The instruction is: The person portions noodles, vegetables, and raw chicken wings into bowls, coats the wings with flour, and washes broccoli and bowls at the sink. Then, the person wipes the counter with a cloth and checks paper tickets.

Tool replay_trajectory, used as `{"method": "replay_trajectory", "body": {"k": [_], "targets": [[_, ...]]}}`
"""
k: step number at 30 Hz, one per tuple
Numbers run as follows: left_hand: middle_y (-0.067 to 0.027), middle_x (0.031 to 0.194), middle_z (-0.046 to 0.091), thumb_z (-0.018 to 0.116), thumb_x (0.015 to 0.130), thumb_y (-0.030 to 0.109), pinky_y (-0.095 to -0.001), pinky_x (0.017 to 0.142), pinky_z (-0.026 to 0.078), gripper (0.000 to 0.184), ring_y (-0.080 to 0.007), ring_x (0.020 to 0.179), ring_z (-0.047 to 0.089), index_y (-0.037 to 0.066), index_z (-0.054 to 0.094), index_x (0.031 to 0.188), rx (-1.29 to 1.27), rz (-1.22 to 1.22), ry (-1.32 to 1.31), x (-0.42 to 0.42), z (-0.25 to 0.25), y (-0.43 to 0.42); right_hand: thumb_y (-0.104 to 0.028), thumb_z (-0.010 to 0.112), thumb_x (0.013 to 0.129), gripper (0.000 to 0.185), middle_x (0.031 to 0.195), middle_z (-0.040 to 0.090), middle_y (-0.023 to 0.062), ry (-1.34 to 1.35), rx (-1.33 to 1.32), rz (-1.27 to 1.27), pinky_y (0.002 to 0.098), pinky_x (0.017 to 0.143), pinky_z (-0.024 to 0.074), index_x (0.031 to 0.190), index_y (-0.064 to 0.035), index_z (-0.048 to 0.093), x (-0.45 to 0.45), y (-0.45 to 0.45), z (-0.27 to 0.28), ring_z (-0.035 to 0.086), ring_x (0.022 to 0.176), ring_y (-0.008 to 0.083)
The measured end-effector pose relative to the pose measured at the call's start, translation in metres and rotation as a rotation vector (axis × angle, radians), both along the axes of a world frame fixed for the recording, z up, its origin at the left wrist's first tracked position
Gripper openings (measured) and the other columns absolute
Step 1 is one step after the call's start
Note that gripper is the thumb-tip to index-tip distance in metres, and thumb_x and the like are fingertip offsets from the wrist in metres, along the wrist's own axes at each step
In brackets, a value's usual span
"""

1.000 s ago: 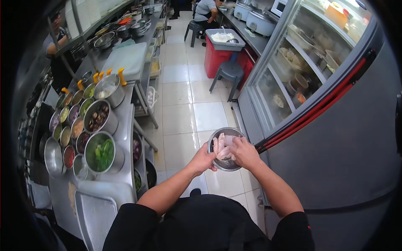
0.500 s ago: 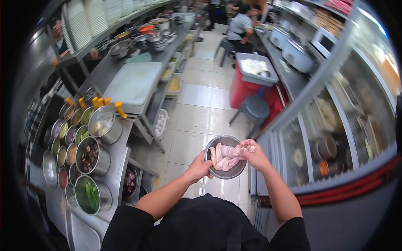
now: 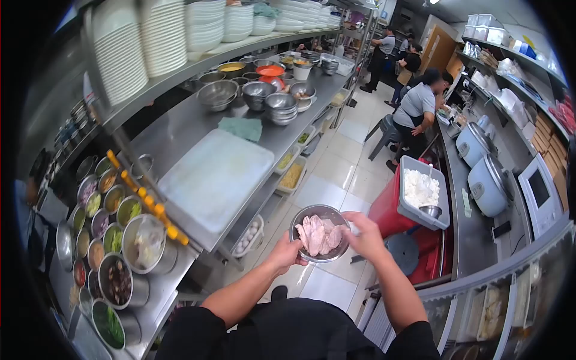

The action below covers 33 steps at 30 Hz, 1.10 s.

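We can read no texts, labels, brands, numbers or signs here.

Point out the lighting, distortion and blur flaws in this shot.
Head view: wide-angle distortion, the plate shelf bowing and black closing in at the sides. Head view: glare on the pale floor tiles. Head view: the raw meat in the metal bowl looks fairly clear; the far left edge is dim and soft.
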<state>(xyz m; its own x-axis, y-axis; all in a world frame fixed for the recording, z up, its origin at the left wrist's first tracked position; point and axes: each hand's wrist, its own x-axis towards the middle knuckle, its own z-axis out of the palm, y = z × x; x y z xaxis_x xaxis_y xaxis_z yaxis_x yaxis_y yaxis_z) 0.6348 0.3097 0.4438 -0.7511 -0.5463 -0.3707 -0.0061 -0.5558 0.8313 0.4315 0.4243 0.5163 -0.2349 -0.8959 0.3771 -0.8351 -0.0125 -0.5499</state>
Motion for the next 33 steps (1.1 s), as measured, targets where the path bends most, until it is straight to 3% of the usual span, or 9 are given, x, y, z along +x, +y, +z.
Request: {"method": "replay_trajectory", "body": {"k": [3,5,7,9,14,16,21,26,33], "targets": [[-0.0081,0.087,0.064,0.047,0.092,0.009,-0.0276,0.048,0.055,0.026,-0.0139,0.061,0.062,0.007,0.051,0.118,0.020,-0.003,-0.001,-0.061,0.021,-0.041,-0.013,0.068,0.088,0.031,0.103,0.068,0.0122,-0.347,-0.079,-0.265,0.0341,0.080,0.0533,0.115,-0.0008,0.062,-0.101,-0.007,-0.014,0.066,0.092,0.0256],[-0.0084,0.087,0.065,0.048,0.092,0.009,-0.0278,0.048,0.055,0.025,-0.0141,0.061,0.062,0.007,0.051,0.117,0.054,-0.040,0.015,-0.108,0.022,-0.068,-0.016,0.064,0.092,0.027,0.099,0.067,0.0086,-1.133,-0.277,-0.428,0.0324,0.075,0.0531,0.114,-0.0010,0.061,-0.140,-0.009,0.010,0.065,0.085,0.0214],[-0.0079,0.086,0.064,0.047,0.091,0.008,-0.0287,0.049,0.056,0.027,-0.0145,0.062,0.062,0.008,0.051,0.117,0.092,-0.122,0.021,-0.156,0.014,-0.096,-0.018,0.061,0.094,0.026,0.093,0.065,0.0068,-1.502,-0.541,-0.416,0.0290,0.070,0.0517,0.114,-0.0027,0.059,-0.195,-0.007,0.013,0.063,0.079,0.0186],[-0.0075,0.085,0.063,0.047,0.090,0.008,-0.0291,0.050,0.056,0.028,-0.0147,0.062,0.062,0.009,0.052,0.118,0.122,-0.184,-0.016,-0.203,0.007,-0.125,-0.018,0.062,0.093,0.024,0.088,0.063,0.0054,-1.575,-0.711,-0.458,0.0270,0.067,0.0508,0.113,-0.0045,0.059,-0.248,-0.007,0.008,0.061,0.077,0.0170],[-0.0077,0.086,0.062,0.047,0.088,0.007,-0.0302,0.050,0.054,0.032,-0.0159,0.061,0.061,0.010,0.049,0.120,0.120,-0.126,-0.013,-0.324,-0.014,-0.214,-0.019,0.066,0.091,0.016,0.084,0.062,0.0022,-1.538,-0.819,-0.461,0.0252,0.067,0.0513,0.102,-0.0084,0.062,-0.402,-0.039,0.004,0.061,0.076,0.0142],[-0.0096,0.089,0.063,0.046,0.087,0.007,-0.0323,0.054,0.056,0.031,-0.0175,0.066,0.062,0.008,0.050,0.118,0.049,-0.070,-0.040,-0.358,0.003,-0.255,-0.019,0.066,0.091,0.014,0.082,0.061,0.0015,-1.550,-0.842,-0.443,0.0247,0.067,0.0513,0.100,-0.0092,0.062,-0.463,-0.077,0.010,0.061,0.076,0.0137],[-0.0108,0.097,0.063,0.046,0.086,0.007,-0.0324,0.056,0.057,0.039,-0.0181,0.071,0.064,0.007,0.046,0.125,0.077,0.111,0.009,-0.418,0.026,-0.332,-0.016,0.066,0.090,0.010,0.077,0.063,0.0035,-1.632,-0.626,-0.187,0.0284,0.068,0.0504,0.085,-0.0080,0.063,-0.580,-0.254,0.011,0.061,0.074,0.0159],[-0.0134,0.111,0.062,0.043,0.086,0.001,-0.0446,0.072,0.060,0.044,-0.0244,0.087,0.068,0.008,0.042,0.130,0.067,0.290,0.067,-0.498,0.028,-0.426,-0.015,0.064,0.091,0.013,0.084,0.060,0.0058,-1.568,-0.328,-0.027,0.0316,0.072,0.0505,0.097,-0.0056,0.058,-0.603,-0.466,0.027,0.060,0.078,0.0193],[-0.0117,0.101,0.062,0.045,0.088,0.003,-0.0380,0.069,0.059,0.033,-0.0222,0.079,0.066,0.005,0.049,0.121,-0.041,0.396,0.189,-0.648,0.040,-0.583,-0.017,0.063,0.093,0.016,0.088,0.059,0.0055,-1.479,-0.185,0.045,0.0310,0.073,0.0504,0.102,-0.0057,0.055,-0.717,-0.645,0.048,0.060,0.080,0.0185]]}}
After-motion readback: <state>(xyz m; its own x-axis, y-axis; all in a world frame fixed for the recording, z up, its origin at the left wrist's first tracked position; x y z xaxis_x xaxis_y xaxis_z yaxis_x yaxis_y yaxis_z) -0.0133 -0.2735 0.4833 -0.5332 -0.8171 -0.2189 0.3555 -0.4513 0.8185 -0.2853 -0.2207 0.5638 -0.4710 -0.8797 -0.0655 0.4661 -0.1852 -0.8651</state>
